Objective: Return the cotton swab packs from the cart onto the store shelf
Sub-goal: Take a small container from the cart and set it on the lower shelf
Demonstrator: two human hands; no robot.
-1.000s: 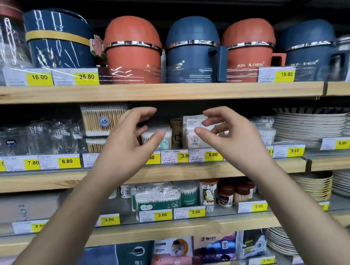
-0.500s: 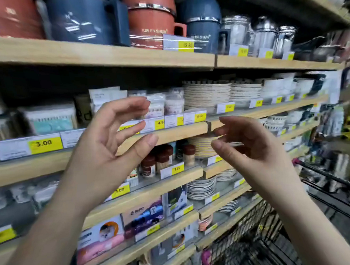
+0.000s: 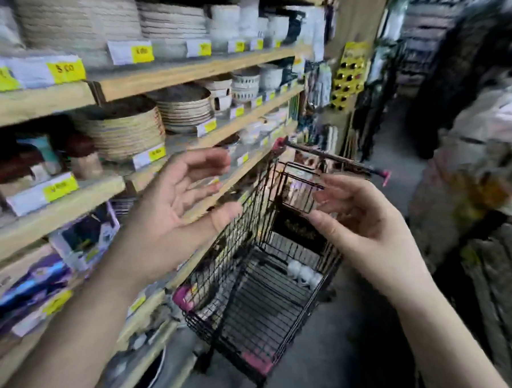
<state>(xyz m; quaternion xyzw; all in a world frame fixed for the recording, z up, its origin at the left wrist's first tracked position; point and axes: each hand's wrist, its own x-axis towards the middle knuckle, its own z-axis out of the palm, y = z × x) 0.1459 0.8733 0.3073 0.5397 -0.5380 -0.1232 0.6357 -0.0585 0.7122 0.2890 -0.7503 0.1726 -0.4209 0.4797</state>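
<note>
Both hands hang in the air in front of the shelf (image 3: 180, 71), empty. The left hand (image 3: 172, 210) is spread wide, palm turned toward the right, fingers loosely curved, thumb pointing at the cart (image 3: 254, 297). It holds nothing and touches nothing. The right hand (image 3: 360, 218) is half curled, fingers bent inward and thumb forward, also with nothing in it. The 2 hands face each other with a gap between them, and the cart's upper rim shows through that gap.

The cart is a black wire one with pink corner pieces and a pink-tipped handle (image 3: 336, 160). It stands on the floor (image 3: 332, 368) just beside the shelf's lower boards. Inside, near the bottom on the right side, lies a small white item (image 3: 305, 273) that looks like a row of round white ends; the picture is too blurred to say whether it is a swab pack. A dark box (image 3: 299, 230) leans against the far wall of the cart, above that white item.

The shelf runs along the left with wooden boards and yellow price tags (image 3: 66, 70). Stacks of plates (image 3: 124, 132) and bowls (image 3: 244, 83) fill the middle levels; boxed goods (image 3: 85, 235) sit lower down. No swab pack can be made out on the shelf in this blurred view.
</note>
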